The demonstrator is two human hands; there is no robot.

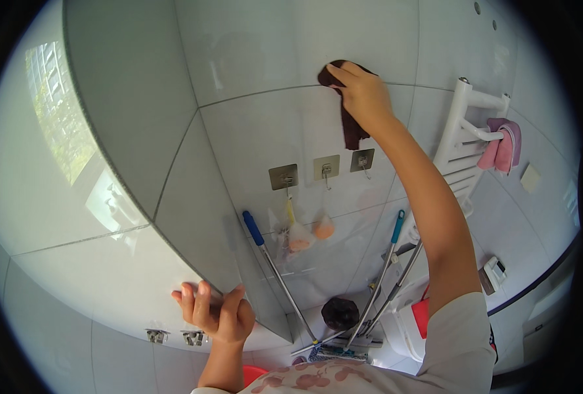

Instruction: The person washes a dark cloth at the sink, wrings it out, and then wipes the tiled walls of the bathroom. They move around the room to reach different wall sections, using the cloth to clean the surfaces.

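A dark brown cloth is bunched under my right hand, which presses it against the light grey tiled wall near a grout line. One end of the cloth hangs down below my fingers. My left hand rests at the tiled wall corner, its fingers bent and apart around the edge, and no object shows in it. Just below the cloth, three square metal adhesive hooks sit in a row on the wall.
A white towel rail with a pink and purple cloth stands right. Below lean a blue-handled pole and a teal-handled mop, near a dark bag-lined bin. Small bags hang from a hook. More hooks are lower left.
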